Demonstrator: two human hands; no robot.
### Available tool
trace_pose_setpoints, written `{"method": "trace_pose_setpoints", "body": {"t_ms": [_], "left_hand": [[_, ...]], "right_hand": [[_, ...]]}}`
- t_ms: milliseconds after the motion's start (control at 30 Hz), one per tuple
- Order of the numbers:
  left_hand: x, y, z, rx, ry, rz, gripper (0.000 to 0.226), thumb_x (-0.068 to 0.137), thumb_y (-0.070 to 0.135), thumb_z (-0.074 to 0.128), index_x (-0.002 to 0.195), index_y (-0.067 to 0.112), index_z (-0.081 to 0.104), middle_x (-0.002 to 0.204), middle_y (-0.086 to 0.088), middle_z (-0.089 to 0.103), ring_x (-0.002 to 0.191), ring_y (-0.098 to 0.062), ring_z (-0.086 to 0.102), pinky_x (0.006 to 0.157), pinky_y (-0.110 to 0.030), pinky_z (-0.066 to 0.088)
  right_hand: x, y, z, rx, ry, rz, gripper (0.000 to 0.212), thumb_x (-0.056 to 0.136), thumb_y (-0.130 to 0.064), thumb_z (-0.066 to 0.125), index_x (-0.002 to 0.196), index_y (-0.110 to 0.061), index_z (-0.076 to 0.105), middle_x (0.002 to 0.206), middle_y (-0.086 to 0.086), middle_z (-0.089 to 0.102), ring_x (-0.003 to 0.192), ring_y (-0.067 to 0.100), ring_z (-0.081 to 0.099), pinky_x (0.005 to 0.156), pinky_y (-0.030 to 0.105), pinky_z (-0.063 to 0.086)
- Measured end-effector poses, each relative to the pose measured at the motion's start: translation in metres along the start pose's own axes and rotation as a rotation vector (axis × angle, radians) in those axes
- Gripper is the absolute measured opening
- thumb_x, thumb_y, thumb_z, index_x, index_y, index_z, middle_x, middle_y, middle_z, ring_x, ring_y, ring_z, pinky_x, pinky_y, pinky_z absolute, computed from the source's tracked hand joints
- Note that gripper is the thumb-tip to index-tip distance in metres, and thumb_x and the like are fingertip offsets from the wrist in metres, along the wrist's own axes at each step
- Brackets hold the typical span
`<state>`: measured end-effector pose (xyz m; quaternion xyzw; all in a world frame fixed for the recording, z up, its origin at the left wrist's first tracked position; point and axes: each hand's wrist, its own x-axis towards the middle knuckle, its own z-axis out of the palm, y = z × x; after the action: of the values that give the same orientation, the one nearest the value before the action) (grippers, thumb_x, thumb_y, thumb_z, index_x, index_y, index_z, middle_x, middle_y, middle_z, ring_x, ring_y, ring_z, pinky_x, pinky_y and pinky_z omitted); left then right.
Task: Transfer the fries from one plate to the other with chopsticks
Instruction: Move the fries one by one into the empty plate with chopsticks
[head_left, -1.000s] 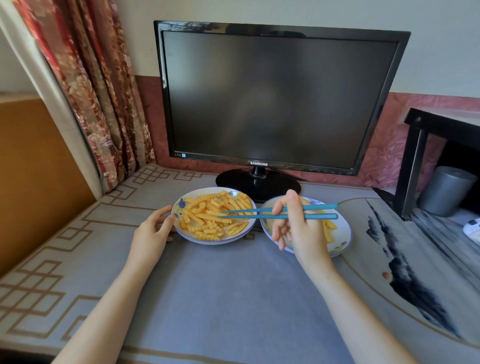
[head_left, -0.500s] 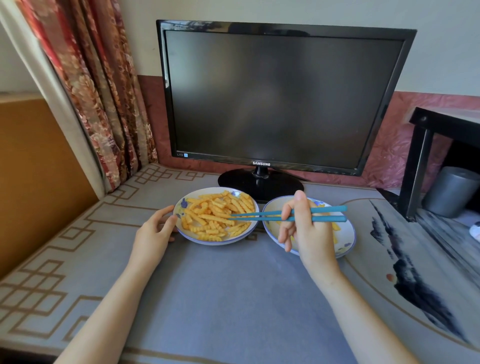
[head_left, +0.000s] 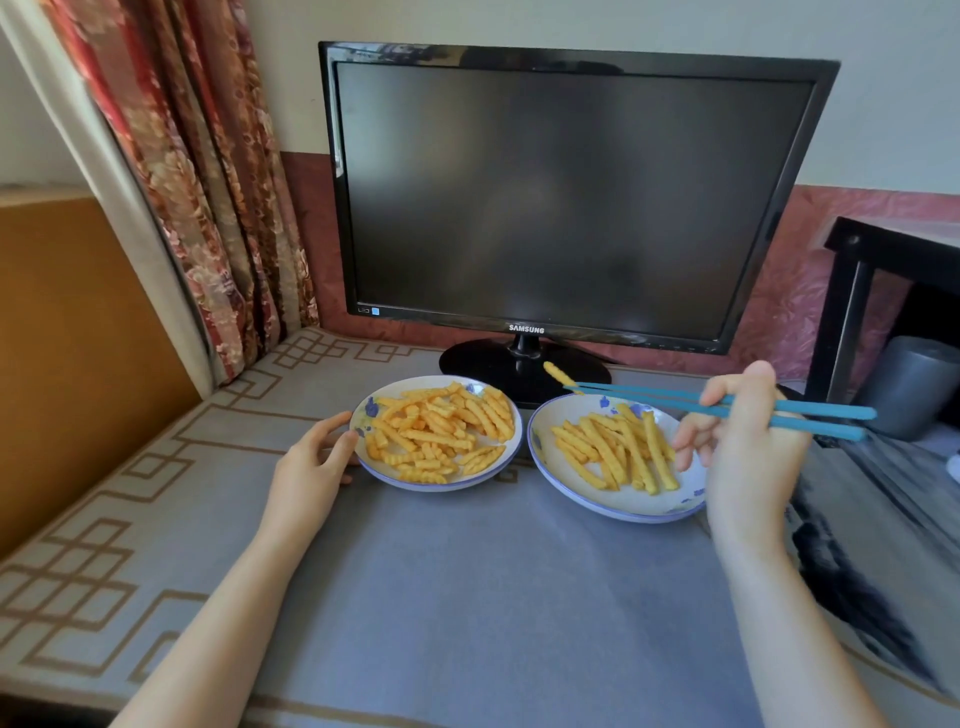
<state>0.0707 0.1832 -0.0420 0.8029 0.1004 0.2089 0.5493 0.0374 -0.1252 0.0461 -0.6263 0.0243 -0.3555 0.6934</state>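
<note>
Key relation: the fry lies up and to the left of the right hand. It is out at the far tips of the chopsticks, which run almost level from centre right toward the middle of the frame.
Fry axis: slanted, with its free end pointing to the upper left and its lower end caught between the tips, so it continues the chopsticks' line at a slight upward angle.
Fry against the plates: it shows over the far left rim of the right plate, in front of the dark monitor stand. It is clear of the fries already there and past the left plate.
Right hand: the thumb and upper fingers are curled round both chopsticks near their back half. The lower fingers hang bent above the right plate's near right edge.
Left hand: loosely spread and gripping nothing, with its fingertips touching the left plate's left rim as if to steady it.
Nearer hand: only the right hand has any hold on the fry. The left hand is well apart from it, on the other side of the fuller pile.
Likely step: mid-carry. The tips probably need to come down and toward the lower right, over the bowl of the right plate, before they part.
Risk: the fry is pinched by one end only, so it may swing or slip and land on the desk just outside the rim.
</note>
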Motion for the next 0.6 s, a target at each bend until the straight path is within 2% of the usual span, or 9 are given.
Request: {"method": "trace_pose_setpoints", "body": {"t_ms": [167, 367, 500, 600], "left_hand": [[0.001, -0.002, -0.001, 0.002, -0.003, -0.002, 0.030, 0.097, 0.018, 0.048, 0.125, 0.017, 0.058, 0.097, -0.003, 0.068, 0.071, -0.007, 0.060, 0.053, -0.003, 0.044], [0.000, -0.001, 0.000, -0.005, 0.000, 0.006, 0.029, 0.097, 0.018, 0.048, 0.124, 0.017, 0.058, 0.096, -0.004, 0.068, 0.070, -0.006, 0.059, 0.052, -0.002, 0.044], [0.000, 0.000, 0.000, -0.004, 0.001, 0.003, 0.030, 0.097, 0.018, 0.048, 0.126, 0.016, 0.058, 0.096, -0.004, 0.068, 0.070, -0.006, 0.059, 0.052, -0.003, 0.044], [0.000, -0.001, 0.000, -0.016, -0.009, -0.001, 0.030, 0.097, 0.017, 0.048, 0.125, 0.015, 0.058, 0.093, 0.001, 0.068, 0.073, -0.004, 0.060, 0.053, -0.004, 0.046]], "right_hand": [[0.008, 0.007, -0.006, -0.082, 0.056, -0.024, 0.042, 0.101, -0.026, 0.033, 0.065, -0.012, 0.047, 0.036, 0.004, 0.047, 0.030, 0.020, 0.041, 0.034, 0.019, 0.031], [0.011, 0.019, -0.007, -0.215, 0.028, -0.049, 0.045, 0.102, -0.034, 0.033, 0.064, -0.016, 0.049, 0.038, 0.005, 0.048, 0.031, 0.022, 0.038, 0.034, 0.020, 0.028], [0.011, 0.021, -0.008, -0.263, 0.002, -0.073, 0.044, 0.102, -0.033, 0.033, 0.065, -0.016, 0.049, 0.044, 0.013, 0.048, 0.029, 0.018, 0.038, 0.034, 0.023, 0.028], [0.010, 0.018, -0.007, -0.250, 0.002, -0.082, 0.042, 0.102, -0.033, 0.033, 0.066, -0.017, 0.049, 0.041, 0.008, 0.047, 0.032, 0.021, 0.038, 0.034, 0.023, 0.027]]}}
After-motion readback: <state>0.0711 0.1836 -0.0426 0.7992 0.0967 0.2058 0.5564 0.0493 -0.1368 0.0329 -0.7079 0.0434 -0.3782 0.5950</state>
